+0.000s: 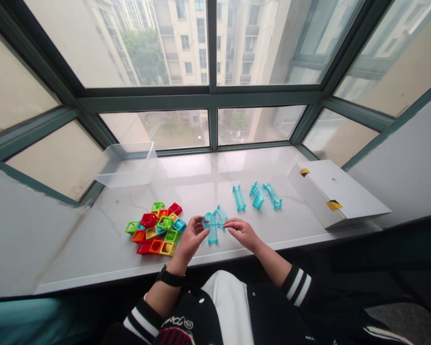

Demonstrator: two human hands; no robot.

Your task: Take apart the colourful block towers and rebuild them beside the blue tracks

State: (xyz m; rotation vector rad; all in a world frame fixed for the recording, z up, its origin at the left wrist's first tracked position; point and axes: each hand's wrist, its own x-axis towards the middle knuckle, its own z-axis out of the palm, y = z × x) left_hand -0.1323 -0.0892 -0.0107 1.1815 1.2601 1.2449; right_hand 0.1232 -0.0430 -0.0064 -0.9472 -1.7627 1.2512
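Observation:
My left hand (193,238) and my right hand (244,233) pinch the two ends of a translucent blue track piece (215,224), held level above the sill. Under and behind it lie more blue track pieces (212,236), partly covered by the held one, so their exact shapes are hard to separate. Right of these rest a straight track piece (239,198), a stack of curved track pieces (257,195) and a bent track piece (273,197). Left of my left hand sits a pile of coloured hollow blocks (151,233) in red, orange, yellow, green and blue.
A clear plastic bin (129,165) stands at the back left of the white marble-look sill (197,172). At the right a white box (339,191) with yellow-and-black tabs lies near the wall. Window frames (187,103) close off the back, and the sill's front edge runs beneath my forearms.

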